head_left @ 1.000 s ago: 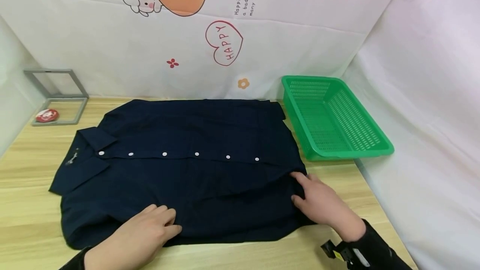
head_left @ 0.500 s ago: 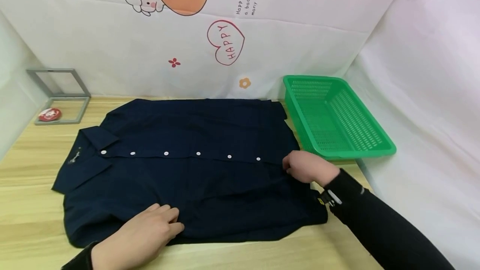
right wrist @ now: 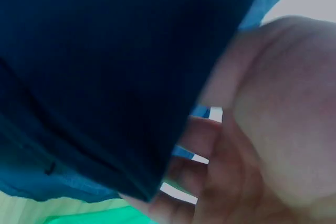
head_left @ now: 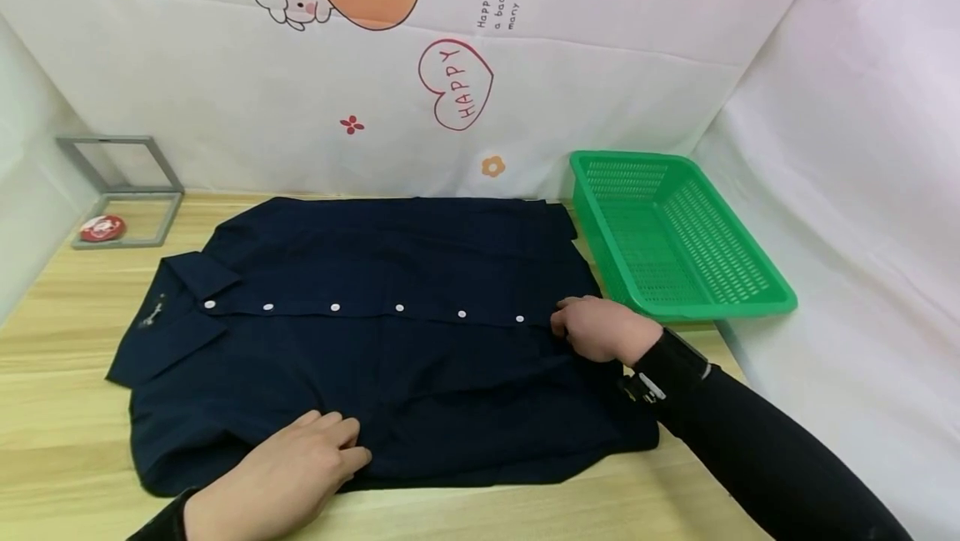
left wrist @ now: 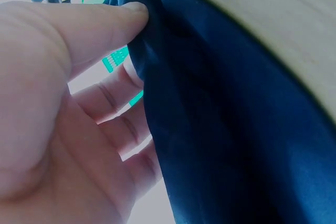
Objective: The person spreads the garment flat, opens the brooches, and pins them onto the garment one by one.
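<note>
A navy shirt (head_left: 360, 266) with white buttons down its front lies spread on its back, collar (head_left: 165, 341) to the left, hem to the right. My left hand (head_left: 281, 474) is at the shirt's near edge. In the left wrist view its thumb (left wrist: 123, 19) lies on one side of the navy cloth (left wrist: 184, 119) and the fingers on the other, pinching it. Just beyond the lowest button my right hand (head_left: 603, 328) pinches the front near the hem. The right wrist view has a flap of cloth (right wrist: 105, 66) between thumb and fingers, covering the fingertips.
A green plastic basket (head_left: 622, 270) stands at the back right, close to the shirt's hem. At the back left, a grey frame (head_left: 168, 220) holds a red round object (head_left: 102, 228). White printed cloth (head_left: 600, 99) hangs behind the wooden table (head_left: 60, 316).
My right hand has moved up and left from the near hem corner to beside the lowest button, where it now pinches the cloth. The left hand stays where it was.
</note>
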Demonstrator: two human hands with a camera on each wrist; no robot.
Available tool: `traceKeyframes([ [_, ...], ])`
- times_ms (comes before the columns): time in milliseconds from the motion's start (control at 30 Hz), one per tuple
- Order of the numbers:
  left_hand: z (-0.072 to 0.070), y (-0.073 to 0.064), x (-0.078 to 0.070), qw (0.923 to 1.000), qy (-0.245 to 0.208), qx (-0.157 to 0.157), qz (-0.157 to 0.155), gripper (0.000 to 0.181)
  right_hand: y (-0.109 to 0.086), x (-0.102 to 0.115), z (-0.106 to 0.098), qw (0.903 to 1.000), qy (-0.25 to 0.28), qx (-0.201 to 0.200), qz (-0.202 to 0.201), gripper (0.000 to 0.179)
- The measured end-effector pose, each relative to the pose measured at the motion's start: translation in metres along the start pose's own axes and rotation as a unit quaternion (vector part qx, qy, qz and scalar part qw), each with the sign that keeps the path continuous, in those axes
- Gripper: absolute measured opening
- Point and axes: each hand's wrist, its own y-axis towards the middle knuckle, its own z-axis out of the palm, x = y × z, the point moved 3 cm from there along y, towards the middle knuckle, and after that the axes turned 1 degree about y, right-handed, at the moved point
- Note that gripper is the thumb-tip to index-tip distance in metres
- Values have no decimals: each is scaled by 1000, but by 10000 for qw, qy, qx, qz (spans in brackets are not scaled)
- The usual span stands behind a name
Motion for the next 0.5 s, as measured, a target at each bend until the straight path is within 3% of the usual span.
traceKeyframes([
  [167,-1,0,-1,10000,-28,-20,-10,16,-3,5,0,9972,-712,-117,189,30],
  [267,-1,-1,0,10000,-31,-5,-11,16,-4,10,-4,9937,-1056,-128,339,26],
  [433,-1,-1,0,10000,-27,-28,-15,15,-1,16,-4,9954,-742,429,433,32],
  [500,-1,-1,0,10000,-35,-55,-7,15,-1,18,-2,9940,-883,435,485,35],
])
